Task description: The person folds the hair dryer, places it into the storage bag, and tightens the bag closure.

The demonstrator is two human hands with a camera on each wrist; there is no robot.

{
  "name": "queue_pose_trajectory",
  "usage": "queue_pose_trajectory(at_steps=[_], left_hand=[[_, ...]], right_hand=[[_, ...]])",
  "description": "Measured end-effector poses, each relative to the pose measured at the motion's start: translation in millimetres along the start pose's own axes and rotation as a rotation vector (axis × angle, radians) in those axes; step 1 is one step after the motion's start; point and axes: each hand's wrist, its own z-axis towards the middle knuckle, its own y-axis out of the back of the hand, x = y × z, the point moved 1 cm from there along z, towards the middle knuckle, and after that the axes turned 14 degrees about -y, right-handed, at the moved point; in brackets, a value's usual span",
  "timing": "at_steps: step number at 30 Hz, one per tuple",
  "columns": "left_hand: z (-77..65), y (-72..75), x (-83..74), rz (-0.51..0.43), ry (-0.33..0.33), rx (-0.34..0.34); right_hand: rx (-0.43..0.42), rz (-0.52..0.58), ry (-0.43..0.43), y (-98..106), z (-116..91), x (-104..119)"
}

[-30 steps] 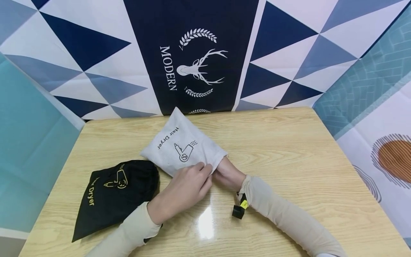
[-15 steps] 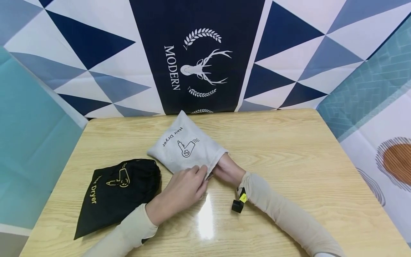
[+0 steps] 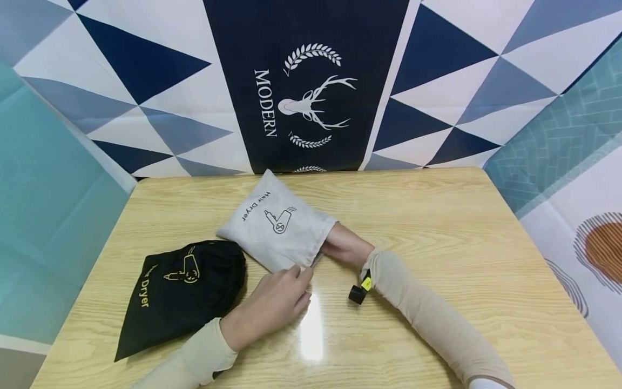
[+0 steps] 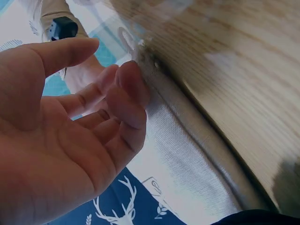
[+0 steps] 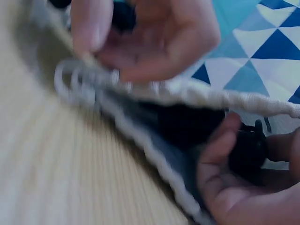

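Observation:
A light grey drawstring pouch printed "Hair Dryer" lies flat at the table's middle, its mouth toward me. My right hand reaches into that mouth, its fingers hidden from above. In the right wrist view, its thumb and fingers grip a dark rounded object with a small loop, just inside the opening; its kind I cannot tell. At the mouth's near corner is my left hand, fingers loosely bent. The left wrist view shows its thumb standing apart and the fingertips close beside the pouch's edge.
Left of the grey pouch lies a bulging black drawstring pouch with gold "Hair Dryer" print, close to my left forearm. A wood-grain table carries everything. Patterned cloth stands along the table's back edge.
My left hand has let go of the pouch's rim and sits slightly lower, just off it. My right hand has stayed in the mouth; the view has shifted a little.

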Motion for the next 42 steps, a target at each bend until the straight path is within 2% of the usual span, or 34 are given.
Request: queue_pose_trajectory(at_steps=[4, 10, 12, 14, 16, 18, 20, 26, 31, 37, 42], left_hand=[[0.7, -1.5, -0.6, -0.011, 0.002, 0.042], [0.3, -2.1, -0.5, -0.004, -0.004, 0.074], [-0.4, -2.1, 0.1, -0.005, -0.006, 0.071], [-1.3, -1.8, 0.8, -0.010, -0.008, 0.070], [-2.4, -1.2, 1.6, -0.018, -0.009, 0.070], [-3.4, -1.0, 2.4, -0.030, -0.009, 0.072], [-4.3, -1.2, 3.0, -0.041, -0.012, 0.074], [-6.9, -5.3, 3.4, -0.073, -0.017, 0.080], [-9.5, -7.6, 2.9, -0.074, -0.003, 0.079], [-10.2, -2.4, 3.9, -0.092, 0.028, 0.116], [-13.9, 6.5, 4.8, -0.112, 0.066, 0.154]], right_hand=[[-0.044, -0.250, -0.039, 13.1, -5.3, 5.6], [0.071, -0.628, -0.076, 35.1, -27.9, 28.2], [0.076, -0.731, -0.088, 42.5, -37.6, 37.5], [0.002, -0.859, -0.066, 49.6, -45.9, 46.8], [-0.116, -0.964, -0.022, 56.0, -51.6, 54.8], [-0.221, -1.017, 0.019, 62.1, -52.5, 58.6], [-0.261, -1.039, 0.029, 66.4, -50.1, 57.7], [-0.104, -0.982, -0.047, 68.4, -34.4, 39.3], [-0.102, -0.985, 0.003, 66.2, -26.7, 33.7], [-0.082, -1.015, -0.039, 69.6, -29.0, 36.8], [-0.008, -0.928, -0.109, 76.7, -37.6, 43.2]])
